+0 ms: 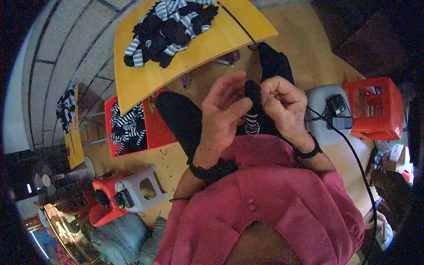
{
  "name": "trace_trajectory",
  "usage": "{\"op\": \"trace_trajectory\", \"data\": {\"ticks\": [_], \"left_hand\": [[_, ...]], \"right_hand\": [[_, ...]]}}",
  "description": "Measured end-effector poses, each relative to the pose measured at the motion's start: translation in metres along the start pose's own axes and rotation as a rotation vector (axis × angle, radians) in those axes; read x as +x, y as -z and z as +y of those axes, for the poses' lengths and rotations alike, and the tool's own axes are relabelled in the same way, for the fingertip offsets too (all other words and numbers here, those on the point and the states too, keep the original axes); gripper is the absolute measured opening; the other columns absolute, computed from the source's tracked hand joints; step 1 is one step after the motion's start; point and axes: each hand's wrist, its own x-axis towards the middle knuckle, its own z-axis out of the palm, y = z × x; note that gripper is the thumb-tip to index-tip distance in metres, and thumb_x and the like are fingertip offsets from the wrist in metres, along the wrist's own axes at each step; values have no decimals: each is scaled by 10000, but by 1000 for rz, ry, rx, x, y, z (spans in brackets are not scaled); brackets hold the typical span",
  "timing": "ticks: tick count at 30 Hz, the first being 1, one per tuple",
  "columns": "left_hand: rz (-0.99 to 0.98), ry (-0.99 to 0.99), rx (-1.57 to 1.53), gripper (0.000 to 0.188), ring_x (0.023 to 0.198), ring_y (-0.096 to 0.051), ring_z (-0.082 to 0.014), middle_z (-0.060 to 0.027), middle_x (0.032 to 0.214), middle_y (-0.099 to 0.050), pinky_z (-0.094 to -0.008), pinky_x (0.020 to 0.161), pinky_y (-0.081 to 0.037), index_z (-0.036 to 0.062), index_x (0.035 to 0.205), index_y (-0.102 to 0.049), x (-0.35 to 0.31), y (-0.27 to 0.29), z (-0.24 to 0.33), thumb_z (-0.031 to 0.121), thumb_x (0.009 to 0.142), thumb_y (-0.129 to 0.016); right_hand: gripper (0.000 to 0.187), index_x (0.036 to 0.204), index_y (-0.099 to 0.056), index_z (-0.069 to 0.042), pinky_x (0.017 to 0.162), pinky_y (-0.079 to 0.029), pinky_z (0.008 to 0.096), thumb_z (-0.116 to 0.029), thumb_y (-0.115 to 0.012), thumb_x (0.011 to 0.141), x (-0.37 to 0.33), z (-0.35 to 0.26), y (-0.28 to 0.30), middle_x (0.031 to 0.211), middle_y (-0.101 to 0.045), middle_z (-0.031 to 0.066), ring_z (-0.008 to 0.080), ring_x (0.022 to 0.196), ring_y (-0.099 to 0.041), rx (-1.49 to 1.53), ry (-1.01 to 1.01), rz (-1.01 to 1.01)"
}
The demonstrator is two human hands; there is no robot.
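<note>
A black knit sock [252, 93] with a black-and-white striped part stands upright between my hands, above my lap. My right hand [285, 106] is closed, its fingers and thumb pinched together at the sock's right side. On the other side my left hand [223, 112] has its fingers stretched out and its thumb apart, the thumb tip close to the sock. Whether that thumb touches the knit is hard to tell. Ahead, a heap of black and grey-striped knit pieces [170, 31] lies on the yellow wooden table [198, 57].
Left of my knees stands a red bin [161, 128] with striped knitwear [128, 126] inside. A grey stool [329, 115] carrying a black device with a cable and a red stool [375, 108] are on the right. More stools [141, 187] and a fan [43, 176] stand at lower left.
</note>
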Motion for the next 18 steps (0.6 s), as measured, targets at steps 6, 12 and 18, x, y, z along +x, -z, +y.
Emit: {"op": "trace_trajectory", "data": {"ticks": [6,12,18], "left_hand": [[-186,247,36,357,885,-582,-117,-45,987,-615,-234,799,-460,19,1115,-550,2,9,13,53,781,-672],[-185,318,-90,253,809,-614,-133,-67,953,-629,-242,721,-504,33,1042,-557,2,18,3,38,802,-639],[-174,288,-143,254,727,-599,-103,-54,887,-622,-206,662,-485,41,1038,-542,1,8,6,34,803,-638]], "right_hand": [[22,744,-555,-36,505,-370,204,-37,-577,740,-4,-4,2,637,-520,-35,24,563,-450,-148,97,2],[41,773,-560,-26,500,-393,209,-64,-573,765,0,-12,7,653,-550,-13,45,546,-490,3,29,-4],[48,820,-575,-15,524,-427,215,-57,-559,805,1,-9,16,674,-572,7,62,574,-521,389,-279,-106]]}}
